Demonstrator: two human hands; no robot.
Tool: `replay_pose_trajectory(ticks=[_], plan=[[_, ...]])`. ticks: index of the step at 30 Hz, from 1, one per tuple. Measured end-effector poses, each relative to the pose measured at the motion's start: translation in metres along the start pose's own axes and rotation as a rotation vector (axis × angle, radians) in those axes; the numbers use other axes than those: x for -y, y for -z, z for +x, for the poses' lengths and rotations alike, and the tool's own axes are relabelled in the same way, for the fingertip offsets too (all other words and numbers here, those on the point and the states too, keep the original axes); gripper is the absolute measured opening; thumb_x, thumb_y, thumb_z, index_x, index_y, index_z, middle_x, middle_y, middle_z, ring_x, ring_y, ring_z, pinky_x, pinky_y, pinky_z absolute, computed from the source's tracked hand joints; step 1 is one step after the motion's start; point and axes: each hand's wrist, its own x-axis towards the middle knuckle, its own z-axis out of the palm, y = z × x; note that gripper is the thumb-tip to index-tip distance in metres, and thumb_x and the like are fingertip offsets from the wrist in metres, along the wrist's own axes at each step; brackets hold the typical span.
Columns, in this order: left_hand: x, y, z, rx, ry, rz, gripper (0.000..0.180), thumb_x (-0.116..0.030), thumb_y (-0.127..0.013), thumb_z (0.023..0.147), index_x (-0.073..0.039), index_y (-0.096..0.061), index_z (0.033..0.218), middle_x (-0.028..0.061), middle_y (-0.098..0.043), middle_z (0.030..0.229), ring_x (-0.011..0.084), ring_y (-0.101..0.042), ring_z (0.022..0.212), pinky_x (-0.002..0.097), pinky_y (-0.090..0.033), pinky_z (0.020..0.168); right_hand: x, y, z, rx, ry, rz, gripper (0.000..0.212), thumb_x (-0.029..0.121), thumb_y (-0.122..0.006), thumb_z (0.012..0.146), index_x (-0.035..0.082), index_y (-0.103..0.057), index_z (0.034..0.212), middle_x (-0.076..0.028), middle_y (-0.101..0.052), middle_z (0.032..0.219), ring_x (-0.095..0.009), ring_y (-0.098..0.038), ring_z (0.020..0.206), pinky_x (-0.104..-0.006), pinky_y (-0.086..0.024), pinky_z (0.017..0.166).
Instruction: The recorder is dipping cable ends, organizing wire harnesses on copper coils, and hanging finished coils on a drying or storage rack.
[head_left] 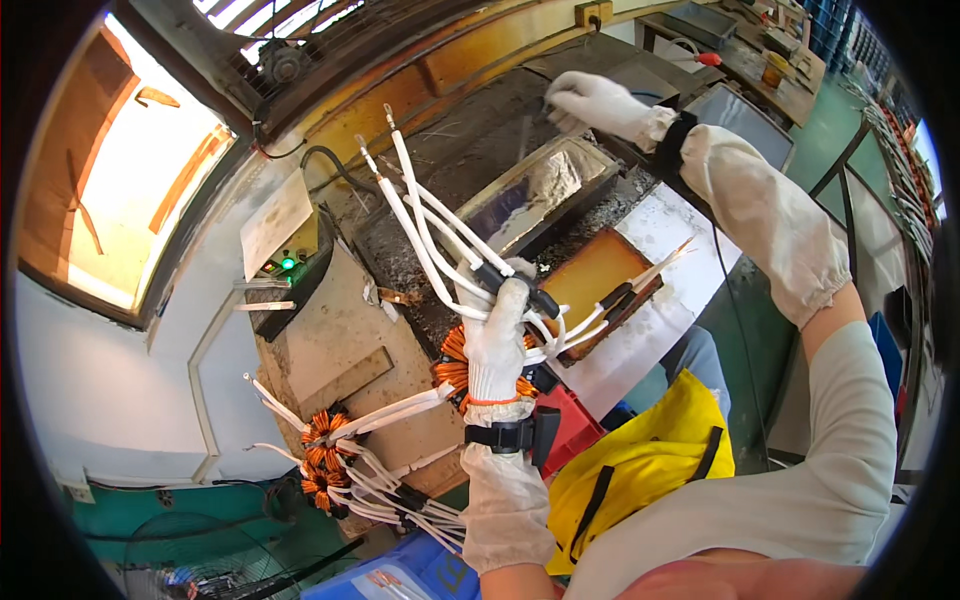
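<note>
My left hand (pixel 500 325), in a white glove, is closed round the white-sleeved leads of a copper-wound toroidal coil (pixel 453 362). The coil sits beneath that hand, partly hidden by it. Several white leads (pixel 425 235) stick up past my fingers, their tips bare and silvery; others with black sleeves (pixel 615 297) point right. Just beyond is a rectangular solder pot (pixel 545 195) with a shiny metal surface. Beside it lies a shallow tray of amber material (pixel 597 275). My right hand (pixel 597 103), also gloved, is over the bench behind the pot, its fingers curled; whatever they hold is hidden.
More copper-wound coils (pixel 325 455) with white leads lie at the left on a wooden board (pixel 330 345). A control box (pixel 295 265) with a green light stands behind them. White sheet (pixel 655 335) lies under the tray. A red bin (pixel 568 430) and yellow cloth (pixel 640 470) are near me.
</note>
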Motion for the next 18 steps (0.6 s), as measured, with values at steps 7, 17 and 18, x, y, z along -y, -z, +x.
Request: replay_pose_trajectory(ticks=[7, 17, 18], plan=[[0.004, 0.001, -0.002, -0.023, 0.025, -0.037, 0.023, -0.005, -0.051, 0.085, -0.003, -0.049, 0.108, 0.0086, -0.056, 0.087, 0.0153, -0.057, 0.064, 0.0363, -0.057, 0.060, 0.028, -0.074, -0.011, 0.166, 0.192, -0.138, 0.025, 0.022, -0.048, 0.090, 0.004, -0.054, 0.106, -0.009, -0.066, 0.090, -0.017, -0.065, 0.080, -0.0284, -0.052, 0.075], [0.005, -0.003, 0.000, -0.032, -0.045, -0.045, 0.030, 0.000, -0.050, 0.084, -0.003, -0.045, 0.113, 0.0106, -0.057, 0.093, 0.0163, -0.057, 0.070, 0.0381, -0.057, 0.063, 0.008, -0.073, -0.004, 0.034, 0.201, -0.289, 0.025, 0.023, -0.049, 0.083, 0.008, -0.059, 0.101, -0.010, -0.066, 0.086, -0.026, -0.063, 0.083, -0.0345, -0.049, 0.075], [0.007, -0.002, 0.001, -0.033, -0.053, -0.033, 0.031, -0.001, -0.050, 0.084, -0.003, -0.044, 0.114, 0.0106, -0.057, 0.093, 0.0160, -0.057, 0.070, 0.0379, -0.057, 0.063, 0.006, -0.066, -0.005, 0.026, 0.188, -0.307, 0.024, 0.022, -0.049, 0.083, 0.007, -0.059, 0.100, -0.009, -0.066, 0.085, -0.025, -0.064, 0.083, -0.0343, -0.049, 0.075]])
